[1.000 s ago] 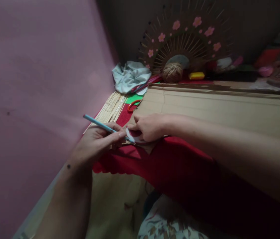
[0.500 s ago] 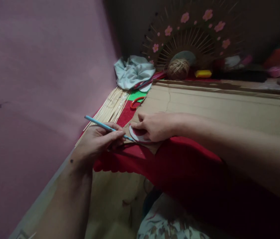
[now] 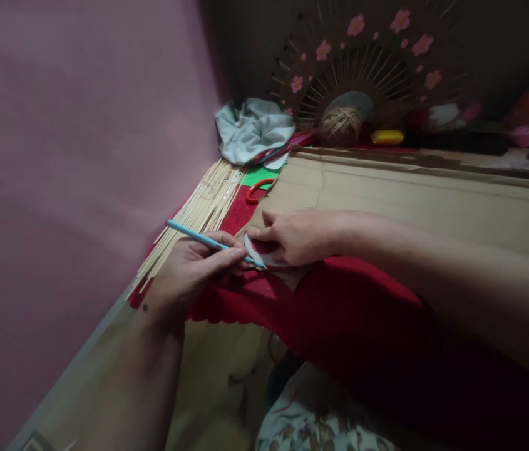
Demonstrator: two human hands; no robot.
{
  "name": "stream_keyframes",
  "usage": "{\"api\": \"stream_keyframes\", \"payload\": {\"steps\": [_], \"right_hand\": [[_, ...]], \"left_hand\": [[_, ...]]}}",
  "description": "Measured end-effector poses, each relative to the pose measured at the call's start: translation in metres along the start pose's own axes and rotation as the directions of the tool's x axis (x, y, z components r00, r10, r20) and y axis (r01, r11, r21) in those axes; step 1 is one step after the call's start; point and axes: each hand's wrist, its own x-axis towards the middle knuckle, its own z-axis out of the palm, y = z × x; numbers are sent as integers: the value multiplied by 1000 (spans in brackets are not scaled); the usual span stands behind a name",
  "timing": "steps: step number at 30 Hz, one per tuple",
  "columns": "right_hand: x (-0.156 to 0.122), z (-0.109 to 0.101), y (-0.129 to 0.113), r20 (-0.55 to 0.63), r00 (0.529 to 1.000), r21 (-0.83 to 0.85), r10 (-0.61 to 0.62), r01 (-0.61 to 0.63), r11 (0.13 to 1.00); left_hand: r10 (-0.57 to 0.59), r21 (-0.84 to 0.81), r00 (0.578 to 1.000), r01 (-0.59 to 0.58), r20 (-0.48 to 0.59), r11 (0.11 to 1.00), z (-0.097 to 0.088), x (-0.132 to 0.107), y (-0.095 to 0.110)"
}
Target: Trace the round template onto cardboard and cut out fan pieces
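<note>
My left hand (image 3: 196, 269) is closed around a light blue pencil (image 3: 193, 234), its tip touching the edge of a small curved cutout. This cutout (image 3: 253, 248), white along its rim and reddish further in, lies on a corner of the brown cardboard sheet (image 3: 386, 191). With curled fingers, my right hand (image 3: 304, 237) presses the cutout down and covers part of it. Beneath the cardboard is a red cloth (image 3: 349, 294) with a scalloped edge.
Thin bamboo sticks (image 3: 193, 203) lie along the pink wall. An orange-red scissor handle (image 3: 255, 192) pokes out beside the cardboard. Behind are a crumpled pale blue cloth (image 3: 255, 133), a twine ball (image 3: 340, 127), a yellow packet (image 3: 387, 137) and a large flowered fan (image 3: 362, 69).
The pencil tip and my left hand have moved slightly right along the cutout's edge. My right hand stays on the cutout. The view has shifted a little.
</note>
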Motion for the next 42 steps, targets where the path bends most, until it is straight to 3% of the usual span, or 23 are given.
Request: {"api": "stream_keyframes", "payload": {"steps": [14,21,35,42], "right_hand": [[3,3,4,-4,1000,-7,-11,11,1000],[4,4,5,13,1000,-14,12,-12,1000],[5,3,4,38,999,-8,19,-19,1000],[2,2,1,32,999,-5,32,-32,999]], "left_hand": [[-15,-47,993,10,-113,999,-15,2,-7],[16,7,998,-16,-67,1000,-5,-2,-3],[61,-22,988,-64,-143,998,-15,-5,-11],[44,-43,996,-48,-84,998,-11,-4,-10]]}}
